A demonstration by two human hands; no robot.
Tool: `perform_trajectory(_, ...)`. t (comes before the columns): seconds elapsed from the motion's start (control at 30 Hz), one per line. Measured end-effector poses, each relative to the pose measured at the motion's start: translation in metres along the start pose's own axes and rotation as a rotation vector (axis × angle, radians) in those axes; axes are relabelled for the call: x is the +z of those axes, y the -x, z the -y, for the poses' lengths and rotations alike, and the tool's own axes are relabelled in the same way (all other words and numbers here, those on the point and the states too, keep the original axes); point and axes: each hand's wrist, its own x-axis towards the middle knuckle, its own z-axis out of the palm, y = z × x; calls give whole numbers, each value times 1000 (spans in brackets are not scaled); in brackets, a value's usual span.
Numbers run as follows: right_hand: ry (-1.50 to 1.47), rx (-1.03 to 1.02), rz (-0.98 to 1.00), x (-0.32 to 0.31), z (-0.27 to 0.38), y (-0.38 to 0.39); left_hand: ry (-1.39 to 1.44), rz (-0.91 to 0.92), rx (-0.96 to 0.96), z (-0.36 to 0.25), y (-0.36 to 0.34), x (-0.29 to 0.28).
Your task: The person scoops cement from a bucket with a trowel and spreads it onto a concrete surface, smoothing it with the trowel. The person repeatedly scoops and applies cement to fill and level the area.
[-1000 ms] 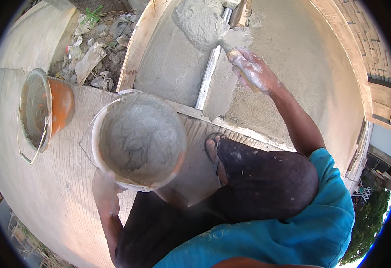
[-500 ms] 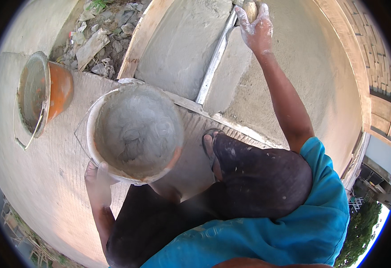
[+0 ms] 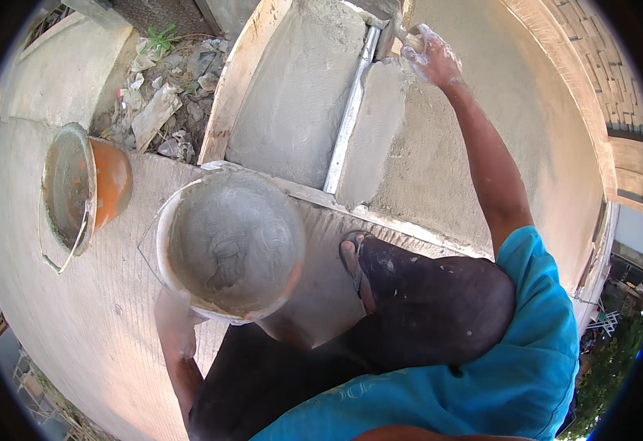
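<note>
My right hand [image 3: 436, 57] is closed round the pale wooden handle of a trowel [image 3: 412, 42] at the far end of the work. Its grey blade points away to the left, close to the top of a straight metal bar [image 3: 351, 110] lying in smoothed wet mortar [image 3: 292, 103]. My left hand [image 3: 178, 317] is closed on the lower left edge of a bucket [image 3: 165, 246] filled with grey mortar [image 3: 237, 235], tilted towards me. That hand is partly blurred, and its fingers are partly behind the bucket.
An orange bucket [image 3: 112, 180] with a wire handle, coated inside with mortar, stands at left. Wooden boards [image 3: 240, 81] edge the mortar surface. Rubble [image 3: 163, 110] lies beyond the bucket. My sandalled foot [image 3: 353, 257] rests beside the ribbed concrete edge.
My right wrist has turned, and the trowel's handle now points left, with its blade in sight. The whole view has shifted slightly. My left hand keeps its grip on the bucket.
</note>
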Motion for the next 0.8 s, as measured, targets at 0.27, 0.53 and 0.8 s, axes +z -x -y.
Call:
perform_trajectory(0.27, 42, 35, 221, 22, 5, -29, 36, 18, 58, 6, 2, -4)
perform_trajectory(0.53, 144, 103, 356, 62, 43, -74, 68, -40, 32, -8, 18, 11)
perform_trajectory(0.8, 202, -191, 82, 125, -80, -123, 72, -2, 28, -8, 2, 19)
